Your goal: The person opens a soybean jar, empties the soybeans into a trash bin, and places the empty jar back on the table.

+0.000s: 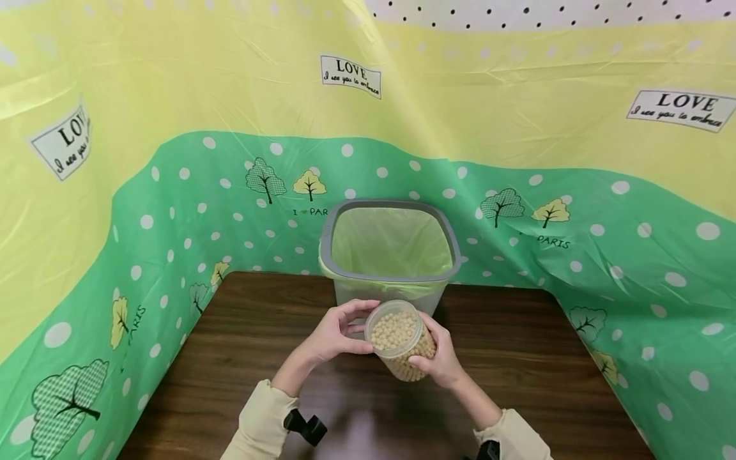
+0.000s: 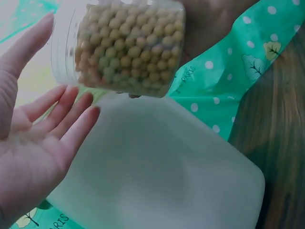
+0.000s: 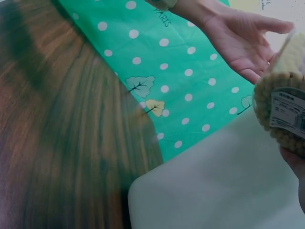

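In right hand (image 1: 439, 358), grasped: clear jar (image 1: 401, 363) of pellets (image 1: 393, 330).
Beside grip: label (image 3: 288, 112), cropped in right-wrist view; left hand (image 1: 336, 329), loosely spread.

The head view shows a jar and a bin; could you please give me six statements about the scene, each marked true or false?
The right hand grips the jar. True.
The jar is empty. False: it holds beige balls.
The left hand is beside the jar's mouth. True.
A bag lines the bin. True.
The bin is upside down. False: it stands upright.
The jar lies inside the bin. False: it is held outside.
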`<state>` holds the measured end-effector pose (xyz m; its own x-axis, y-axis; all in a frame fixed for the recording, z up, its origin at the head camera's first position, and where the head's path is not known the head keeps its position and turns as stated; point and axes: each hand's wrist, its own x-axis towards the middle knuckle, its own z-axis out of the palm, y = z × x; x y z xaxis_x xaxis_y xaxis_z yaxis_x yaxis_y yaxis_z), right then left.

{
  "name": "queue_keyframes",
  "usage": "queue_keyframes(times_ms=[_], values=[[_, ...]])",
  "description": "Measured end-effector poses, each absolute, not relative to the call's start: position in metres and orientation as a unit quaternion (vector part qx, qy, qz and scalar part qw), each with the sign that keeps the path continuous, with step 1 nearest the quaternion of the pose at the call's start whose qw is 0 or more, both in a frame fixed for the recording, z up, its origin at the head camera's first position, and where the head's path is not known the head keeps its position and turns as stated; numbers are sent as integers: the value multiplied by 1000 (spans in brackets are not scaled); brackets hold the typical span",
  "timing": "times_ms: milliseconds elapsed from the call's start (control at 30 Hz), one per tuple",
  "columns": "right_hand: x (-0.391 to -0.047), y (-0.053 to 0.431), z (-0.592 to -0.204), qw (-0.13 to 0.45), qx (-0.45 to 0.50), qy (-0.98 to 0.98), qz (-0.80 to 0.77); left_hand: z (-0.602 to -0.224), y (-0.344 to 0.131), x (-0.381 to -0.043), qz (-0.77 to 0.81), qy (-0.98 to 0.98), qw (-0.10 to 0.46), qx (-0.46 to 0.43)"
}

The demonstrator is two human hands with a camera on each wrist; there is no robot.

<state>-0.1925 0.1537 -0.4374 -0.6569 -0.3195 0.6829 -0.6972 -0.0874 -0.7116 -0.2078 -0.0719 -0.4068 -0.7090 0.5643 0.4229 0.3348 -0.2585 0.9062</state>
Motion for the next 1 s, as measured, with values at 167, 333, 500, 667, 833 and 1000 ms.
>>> queue_keyframes(times_ms=[167, 333, 500, 667, 833, 1000], values=[[-191, 154, -438, 144, 397, -660, 621, -409, -68, -209, 698, 594, 103, 387], [-188, 152, -440, 191, 362, -685, 602, -414, -59, -199, 720, 605, 42, 337], [-186, 151, -439, 216, 327, -701, 595, -416, -56, -193, 733, 603, 22, 316], [-187, 157, -434, 154, 371, -664, 631, -414, -66, -199, 734, 575, 80, 352], [-189, 161, -432, 96, 406, -653, 632, -412, -69, -205, 702, 584, 134, 385], [-185, 162, -434, 138, 379, -677, 616, -413, -60, -197, 720, 592, 85, 352]])
